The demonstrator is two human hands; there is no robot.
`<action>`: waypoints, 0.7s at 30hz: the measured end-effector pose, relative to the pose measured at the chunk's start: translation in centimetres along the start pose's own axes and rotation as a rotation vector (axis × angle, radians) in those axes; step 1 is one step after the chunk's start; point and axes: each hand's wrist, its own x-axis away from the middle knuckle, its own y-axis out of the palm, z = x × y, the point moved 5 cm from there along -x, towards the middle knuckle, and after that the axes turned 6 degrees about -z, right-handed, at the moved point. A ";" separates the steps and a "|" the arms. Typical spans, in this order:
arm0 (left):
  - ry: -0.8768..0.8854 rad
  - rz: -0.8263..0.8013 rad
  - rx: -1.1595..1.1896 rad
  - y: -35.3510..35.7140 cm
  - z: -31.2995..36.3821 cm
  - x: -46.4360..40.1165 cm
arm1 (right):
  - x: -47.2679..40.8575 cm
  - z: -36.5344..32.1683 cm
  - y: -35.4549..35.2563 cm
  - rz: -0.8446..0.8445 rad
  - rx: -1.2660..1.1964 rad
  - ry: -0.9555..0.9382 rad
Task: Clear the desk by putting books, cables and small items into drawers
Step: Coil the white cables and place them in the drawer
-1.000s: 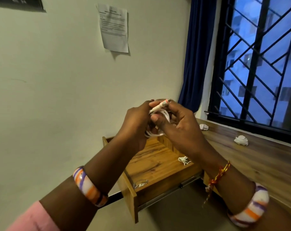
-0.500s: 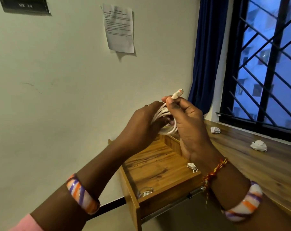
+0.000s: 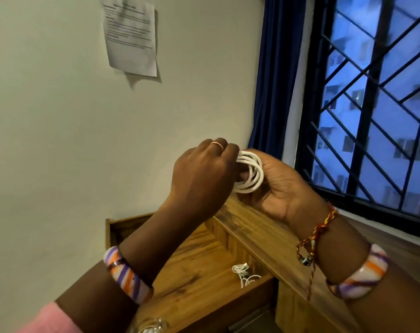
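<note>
Both hands: I see them raised above the open wooden drawer [image 3: 204,272].
Coiled white cable [image 3: 251,173]: loops on edge, long axis near vertical, between the hands.
Left hand [image 3: 201,174]: pinches the coil's left side.
Right hand [image 3: 279,186]: cradles the coil, fingers curled round it.

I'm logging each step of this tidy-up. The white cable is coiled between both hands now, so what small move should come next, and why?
Probably lower the white cable into the open drawer below. Left hand and right hand both grip it, it looks fully looped, and bare drawer floor shows beside the small white cord already inside.
</note>
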 end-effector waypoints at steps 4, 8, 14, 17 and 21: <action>-0.170 -0.116 -0.033 5.0 -0.4 -1.8 | -1.3 -0.2 -4.0 -0.118 0.128 -0.061; -0.178 -0.113 -0.081 9.2 1.2 -2.8 | -2.6 0.6 -7.9 -0.002 0.417 -0.204; -0.036 -0.215 0.048 14.9 6.1 -6.6 | -4.8 -2.4 -14.2 0.230 0.690 -0.336; -0.072 -0.233 0.189 18.3 7.4 -8.6 | -5.8 -4.3 -18.2 0.336 0.796 -0.361; -0.148 -0.381 0.604 24.8 8.9 -11.6 | -6.9 -7.3 -23.7 0.389 0.875 -0.274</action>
